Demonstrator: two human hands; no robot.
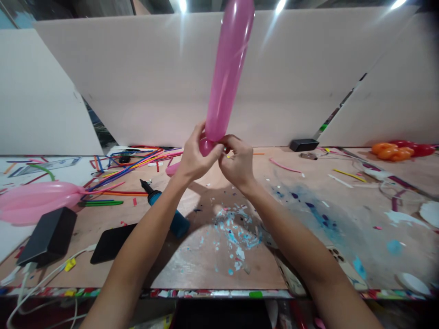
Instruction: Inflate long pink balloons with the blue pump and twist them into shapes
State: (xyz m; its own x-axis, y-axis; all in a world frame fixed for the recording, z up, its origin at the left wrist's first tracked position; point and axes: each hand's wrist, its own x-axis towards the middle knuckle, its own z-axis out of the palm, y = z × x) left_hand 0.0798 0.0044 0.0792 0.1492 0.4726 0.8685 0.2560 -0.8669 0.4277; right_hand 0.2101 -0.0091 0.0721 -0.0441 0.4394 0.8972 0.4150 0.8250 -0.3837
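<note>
A long pink balloon (230,73) rises upright from between my hands, its top cut off by the upper edge of the view. Below its narrowed lower end, a small pink bubble shows inside my left hand (199,157), whose fingers close round it. A further pink section sticks out to the left behind that wrist. My right hand (238,162) pinches at the narrow joint just under the long section, its fingertips touching the left thumb. Exactly what the right fingertips grip is partly hidden.
A blue hand pump (178,221) lies by my left forearm, near a black phone (113,243) and a black box (50,237). Uninflated balloons (137,167) and light pink balloons (41,201) lie left. Orange balloons (391,151) sit far right. A white panel (137,77) stands behind.
</note>
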